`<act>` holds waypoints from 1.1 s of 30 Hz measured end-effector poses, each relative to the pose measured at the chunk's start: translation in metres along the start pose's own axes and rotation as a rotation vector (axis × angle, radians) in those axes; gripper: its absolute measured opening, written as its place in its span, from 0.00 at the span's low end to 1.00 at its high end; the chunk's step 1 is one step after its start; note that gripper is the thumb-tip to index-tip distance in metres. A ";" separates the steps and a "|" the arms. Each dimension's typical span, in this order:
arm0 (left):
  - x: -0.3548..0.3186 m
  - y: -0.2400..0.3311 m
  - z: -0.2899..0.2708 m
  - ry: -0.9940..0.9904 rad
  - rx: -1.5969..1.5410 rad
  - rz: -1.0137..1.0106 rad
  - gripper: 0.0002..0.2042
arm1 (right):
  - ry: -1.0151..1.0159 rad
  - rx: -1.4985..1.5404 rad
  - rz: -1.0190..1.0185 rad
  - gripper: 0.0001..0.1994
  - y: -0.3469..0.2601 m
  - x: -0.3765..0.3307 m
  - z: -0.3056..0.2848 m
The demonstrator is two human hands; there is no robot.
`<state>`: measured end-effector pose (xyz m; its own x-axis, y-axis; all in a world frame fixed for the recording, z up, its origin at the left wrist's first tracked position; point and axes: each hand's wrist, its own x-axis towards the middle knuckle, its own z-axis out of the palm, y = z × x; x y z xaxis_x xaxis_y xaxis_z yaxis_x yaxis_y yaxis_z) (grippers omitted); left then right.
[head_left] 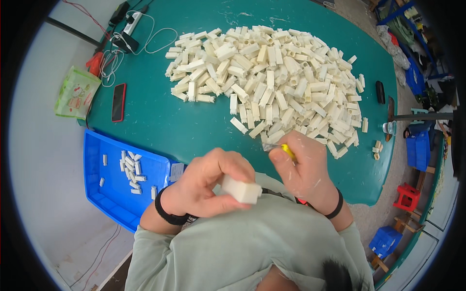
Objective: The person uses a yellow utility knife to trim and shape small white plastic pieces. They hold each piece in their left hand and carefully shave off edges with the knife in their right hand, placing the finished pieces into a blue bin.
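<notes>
My left hand [206, 186] is closed on a white rectangular plastic piece [242, 191], pinched between thumb and fingers in front of my chest. The end of the piece with small projections points to the right. In my right hand [310, 167] is a yellow-handled knife [287, 151], gripped with its thin greyish blade to the left. The blade is apart from the white piece, and its edge is too blurred to make out. Just beyond my hands lies a large heap of similar off-white plastic pieces [272, 72] on the green table [150, 136].
At the left a blue bin [109, 211] holds several white pieces. A red-edged phone [119, 103], a green-white bag [77, 92] and a power strip [132, 23] with cables are on the left side. A black case [380, 92] and a few loose pieces [377, 150] lie at the right.
</notes>
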<state>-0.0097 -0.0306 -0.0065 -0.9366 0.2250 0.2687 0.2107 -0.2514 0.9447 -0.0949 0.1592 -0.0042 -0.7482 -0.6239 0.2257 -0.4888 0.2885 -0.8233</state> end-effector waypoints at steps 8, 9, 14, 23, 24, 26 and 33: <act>0.002 0.002 -0.004 0.179 0.299 -0.057 0.18 | -0.108 0.192 0.135 0.17 -0.010 -0.005 -0.003; 0.002 -0.001 -0.001 0.236 0.257 -0.038 0.17 | -0.100 0.195 0.137 0.17 -0.010 -0.005 -0.003; 0.003 -0.006 0.008 0.365 0.428 0.102 0.14 | -0.099 0.195 0.156 0.17 -0.012 -0.006 0.001; 0.010 -0.002 0.010 0.297 0.850 0.269 0.18 | -0.095 0.139 0.146 0.18 -0.012 -0.006 0.000; 0.010 -0.002 0.010 0.290 0.837 0.287 0.18 | -0.081 0.123 0.155 0.18 -0.011 -0.005 0.000; 0.008 -0.001 0.009 0.279 0.816 0.322 0.18 | -0.056 0.093 0.172 0.18 -0.006 -0.005 0.003; 0.006 -0.001 -0.001 0.361 0.672 0.129 0.19 | -0.115 0.255 0.224 0.16 0.005 -0.004 0.003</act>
<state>-0.0153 -0.0297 -0.0061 -0.9019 -0.1170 0.4158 0.3415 0.3962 0.8523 -0.0931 0.1617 -0.0110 -0.7619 -0.6473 -0.0232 -0.1799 0.2458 -0.9525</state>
